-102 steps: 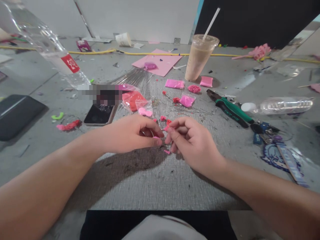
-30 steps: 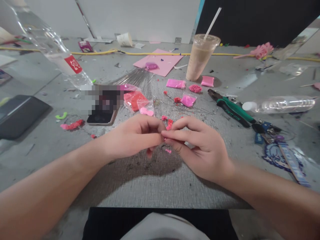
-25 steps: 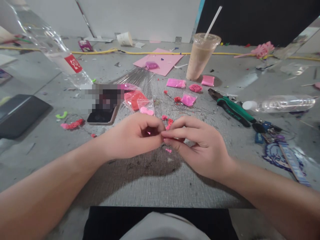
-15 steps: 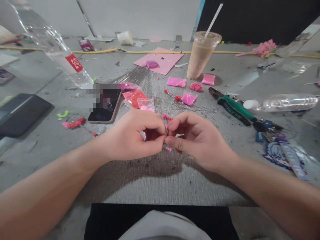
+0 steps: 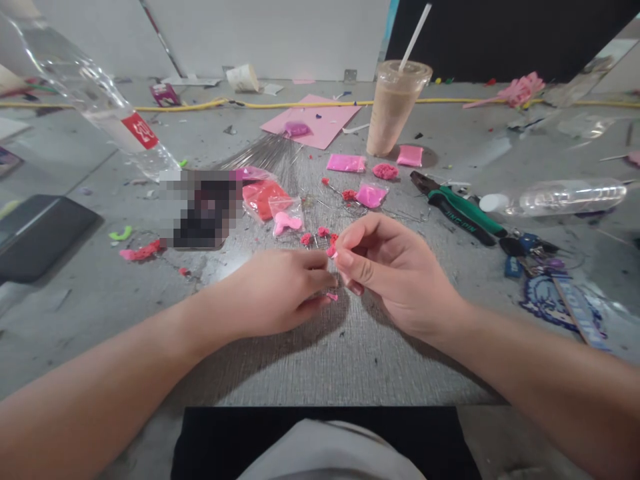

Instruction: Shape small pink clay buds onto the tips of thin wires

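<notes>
My right hand (image 5: 395,273) is closed in a pinch, thumb against index finger, on a small pink piece of clay (image 5: 335,254) that barely shows at the fingertips. Beside it my left hand (image 5: 285,290) is lower, over the table, slightly blurred, its thumb and fingers apart. Another small pink clay piece (image 5: 331,297) lies at the left thumb's tip. Just beyond the fingers are small crinkled clay blobs on wires, a pink one (image 5: 323,232) and a red one (image 5: 334,239) among them; my right fingers partly cover the red one.
Clay packets (image 5: 346,163), a bundle of wires (image 5: 260,152) and a phone (image 5: 205,213) lie beyond my hands. A drink cup (image 5: 397,107) with a straw stands at the back. Green-handled pliers (image 5: 460,210) and a bottle (image 5: 565,199) lie right; another bottle (image 5: 115,120) stands left.
My hands were pinched together at the fingertips and have parted. My left hand has dropped toward the small pink piece on the table, while my right keeps its pinch. The view has shifted slightly.
</notes>
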`<state>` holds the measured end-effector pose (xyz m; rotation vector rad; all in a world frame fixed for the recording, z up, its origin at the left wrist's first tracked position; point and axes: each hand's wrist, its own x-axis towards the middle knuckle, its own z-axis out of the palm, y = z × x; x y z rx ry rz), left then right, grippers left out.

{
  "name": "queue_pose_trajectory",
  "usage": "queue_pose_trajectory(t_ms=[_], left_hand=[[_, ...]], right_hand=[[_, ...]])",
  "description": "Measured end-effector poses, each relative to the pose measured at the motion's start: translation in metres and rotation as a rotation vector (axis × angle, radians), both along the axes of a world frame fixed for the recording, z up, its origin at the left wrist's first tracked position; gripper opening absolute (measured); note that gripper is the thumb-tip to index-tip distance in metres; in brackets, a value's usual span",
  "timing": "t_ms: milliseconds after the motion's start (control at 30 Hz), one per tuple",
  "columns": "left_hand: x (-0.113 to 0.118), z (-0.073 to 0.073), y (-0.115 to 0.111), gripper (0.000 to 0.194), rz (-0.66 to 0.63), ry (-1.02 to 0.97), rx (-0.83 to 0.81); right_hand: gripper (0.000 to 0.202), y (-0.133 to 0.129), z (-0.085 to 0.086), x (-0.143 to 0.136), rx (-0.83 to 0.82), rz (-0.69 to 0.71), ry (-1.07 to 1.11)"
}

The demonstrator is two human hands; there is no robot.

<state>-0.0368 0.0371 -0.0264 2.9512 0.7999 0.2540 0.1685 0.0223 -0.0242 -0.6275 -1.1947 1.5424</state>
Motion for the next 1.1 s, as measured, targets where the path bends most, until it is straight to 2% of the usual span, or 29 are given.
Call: queue_pose_trajectory(t_ms=[133,300,367,433,500,567,767,933,1100], left_hand=[[0.003,-0.004,-0.002,0.025,0.014,0.022,0.036],[0.005,-0.005,-0.004,0.023,0.027,-0.004,-0.097],[0.005,-0.002,-0.002,0.024,0.029,-0.085,-0.187],[0.003,0.005,0.001,0.024,0.009,-0.224,-0.291],[0.002,0.013,0.004,0.020,-0.022,-0.386,-0.380],[0.002,0.020,0.004,0.015,-0.019,-0.527,-0.445],[0.003,0.022,0.002,0.005,0.021,-0.791,-0.660],[0.003,0.017,0.003,0.004,0.028,-0.924,-0.859],[0.007,0.011,-0.004,0.006,0.025,-1.086,-1.072]], right_hand=[[0.034,0.000,-0.002,0.000,0.003,-0.016,-0.023],[0.032,-0.002,0.001,0.001,0.056,-0.007,-0.075],[0.027,-0.002,0.003,0.002,0.095,-0.057,-0.120],[0.022,-0.002,0.002,0.003,0.135,-0.175,-0.142],[0.023,-0.002,0.001,0.004,0.172,-0.289,-0.136],[0.028,-0.002,-0.002,0.005,0.190,-0.341,-0.120],[0.035,-0.011,-0.006,0.003,0.228,-0.282,-0.136],[0.030,-0.020,-0.009,0.004,0.394,-0.201,-0.263],[0.017,-0.024,-0.006,0.003,0.610,-0.112,-0.321]])
